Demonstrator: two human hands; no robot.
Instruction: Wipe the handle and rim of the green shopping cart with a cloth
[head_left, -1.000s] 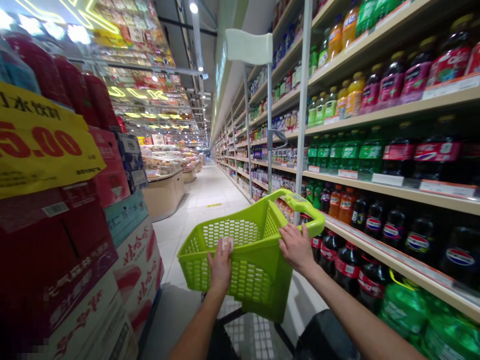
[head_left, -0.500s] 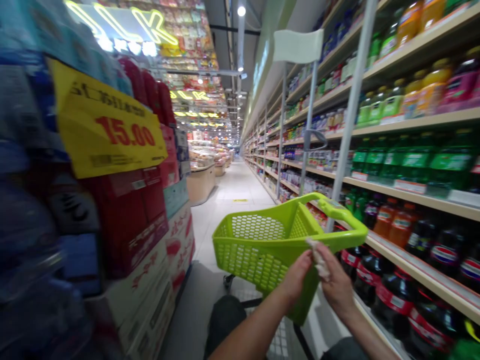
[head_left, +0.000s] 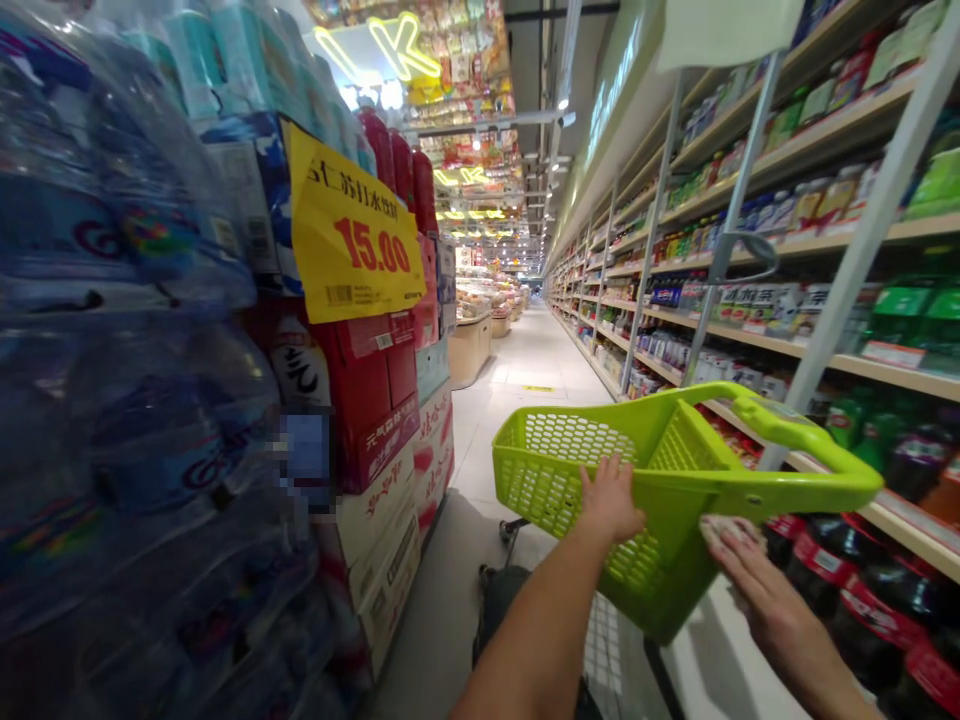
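Observation:
A bright green shopping cart (head_left: 667,540) stands in front of me, its handle toward the shelves on the right. My left hand (head_left: 611,500) rests against the cart's perforated side, fingers spread, with nothing in it. Near the cart's handle end, my right hand (head_left: 750,575) presses a crumpled pale cloth or tissue (head_left: 729,530) against the green side panel with its fingers. The right thumb is mostly hidden.
Stacked drink boxes (head_left: 375,390) with a yellow price sign (head_left: 360,230) and wrapped water bottles (head_left: 165,410) line the left. Shelves of bottled drinks (head_left: 900,375) run along the right. A pale tiled aisle (head_left: 532,350) stretches ahead between them.
The view has turned left. My hands, close together before, are now apart: the left has moved onto the basket's side, while the right holds the cloth against the panel.

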